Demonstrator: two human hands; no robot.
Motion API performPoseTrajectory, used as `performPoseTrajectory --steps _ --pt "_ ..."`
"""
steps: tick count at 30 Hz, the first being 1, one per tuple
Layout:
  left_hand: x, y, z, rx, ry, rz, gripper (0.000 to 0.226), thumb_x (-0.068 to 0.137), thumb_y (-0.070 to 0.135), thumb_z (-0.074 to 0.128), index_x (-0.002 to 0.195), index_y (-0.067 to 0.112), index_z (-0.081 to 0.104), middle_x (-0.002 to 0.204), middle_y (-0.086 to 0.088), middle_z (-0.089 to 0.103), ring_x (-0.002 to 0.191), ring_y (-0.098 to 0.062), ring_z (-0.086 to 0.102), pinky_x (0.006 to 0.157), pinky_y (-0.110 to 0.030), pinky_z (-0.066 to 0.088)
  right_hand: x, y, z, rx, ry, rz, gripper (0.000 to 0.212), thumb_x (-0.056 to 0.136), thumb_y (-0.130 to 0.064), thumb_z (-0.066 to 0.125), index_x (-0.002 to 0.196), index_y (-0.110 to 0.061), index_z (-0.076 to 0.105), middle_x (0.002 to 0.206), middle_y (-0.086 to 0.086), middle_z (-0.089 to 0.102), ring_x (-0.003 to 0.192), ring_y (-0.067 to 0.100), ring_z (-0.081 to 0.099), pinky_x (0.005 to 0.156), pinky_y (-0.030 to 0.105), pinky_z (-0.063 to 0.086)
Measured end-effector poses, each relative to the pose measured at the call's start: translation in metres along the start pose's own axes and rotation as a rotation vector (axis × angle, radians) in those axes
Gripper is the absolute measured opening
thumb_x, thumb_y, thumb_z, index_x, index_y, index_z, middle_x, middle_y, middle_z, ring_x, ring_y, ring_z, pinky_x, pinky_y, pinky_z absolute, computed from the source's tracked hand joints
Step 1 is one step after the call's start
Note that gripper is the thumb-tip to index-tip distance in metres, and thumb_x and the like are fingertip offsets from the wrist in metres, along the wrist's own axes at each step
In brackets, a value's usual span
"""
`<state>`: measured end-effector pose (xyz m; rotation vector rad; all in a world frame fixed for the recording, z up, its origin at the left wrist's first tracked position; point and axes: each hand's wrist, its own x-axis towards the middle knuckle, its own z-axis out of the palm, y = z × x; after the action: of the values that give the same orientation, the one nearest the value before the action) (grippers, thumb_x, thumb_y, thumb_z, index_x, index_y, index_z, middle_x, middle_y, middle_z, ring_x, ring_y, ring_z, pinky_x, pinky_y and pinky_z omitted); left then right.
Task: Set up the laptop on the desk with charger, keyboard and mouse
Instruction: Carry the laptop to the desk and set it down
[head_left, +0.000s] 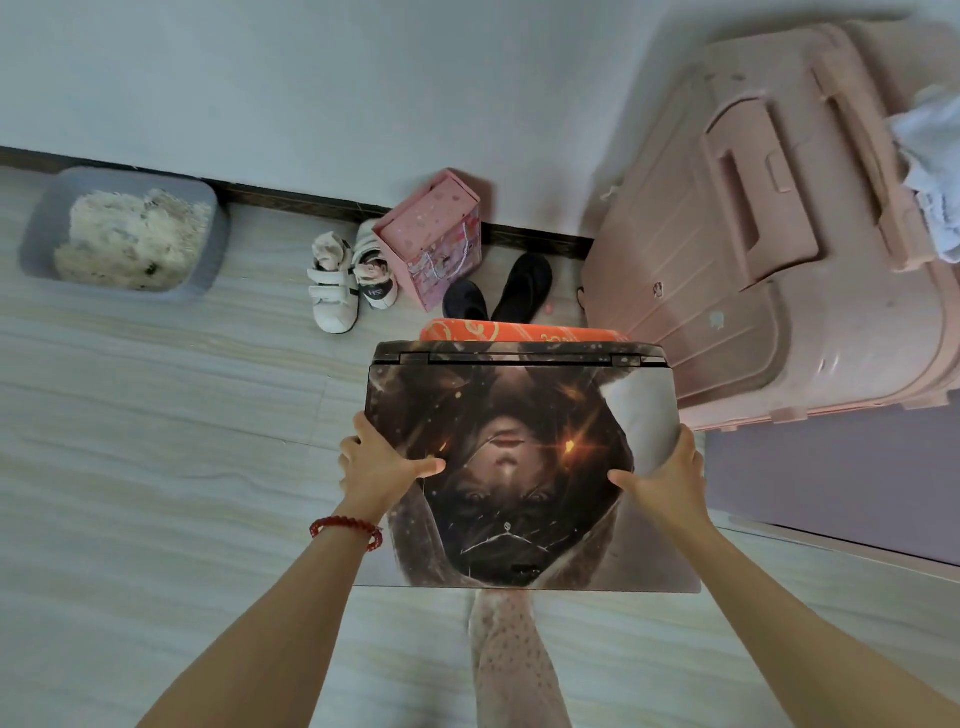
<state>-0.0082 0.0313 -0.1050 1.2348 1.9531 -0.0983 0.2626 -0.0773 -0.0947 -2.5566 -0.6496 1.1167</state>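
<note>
Item: closed laptop (519, 467), held level above the floor, lid up. I am gripping its left edge with my left hand (382, 467) and its right edge with my right hand (662, 475), thumbs lying on the lid.

Progress: early, I judge; no worktop, charger, keyboard or mouse is showing.

Containers: grey tray (208, 270), well left of the laptop, holding pale litter-like fill; pink gift bag (431, 239) beyond the laptop, contents hidden; pink suitcase (753, 270) right of the laptop, closed.

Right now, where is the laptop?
In the head view, the closed laptop is centre frame, held by the left hand and right hand, beside the pink suitcase.
</note>
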Motion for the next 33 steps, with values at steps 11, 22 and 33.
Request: performPoseTrajectory --steps 11,22,33 --pt "-0.105 -0.112 -0.104 -0.315 0.198 -0.146 0.102 0.061 0.027 0.085 0.136 0.016 0.017 0.132 -0.021 0.029 0.119 -0.038 0.039 0.097 -0.052 0.043 -0.121 -0.092 0.015 -0.067 -0.040 -0.305 0.090 0.072 -0.024 0.078 0.141 -0.015 0.020 0.144 0.011 0.034 0.133 0.034 0.032 0.110 0.057 0.028" --pt "-0.291 -0.368 -0.255 -0.689 0.563 -0.456 0.100 0.053 0.034 0.088 0.129 0.009 0.029 0.126 -0.022 0.038 0.117 -0.040 0.041 0.097 -0.052 0.043 -0.409 -0.184 0.138 -0.410 -0.345 -0.755 0.103 0.074 -0.034 0.075 0.146 -0.016 0.004 0.152 0.015 0.019 0.136 0.039 0.024 0.109 0.055 0.027" --pt "-0.505 -0.649 -0.313 -1.032 0.935 -0.841 0.095 0.053 0.038 0.088 0.120 0.005 0.030 0.126 -0.023 0.037 0.118 -0.040 0.040 0.094 -0.054 0.044 -0.752 -0.180 0.327 -0.652 -0.650 -1.180 0.100 0.076 -0.038 0.072 0.146 -0.016 0.005 0.154 0.013 0.016 0.136 0.043 0.024 0.107 0.058 0.027"
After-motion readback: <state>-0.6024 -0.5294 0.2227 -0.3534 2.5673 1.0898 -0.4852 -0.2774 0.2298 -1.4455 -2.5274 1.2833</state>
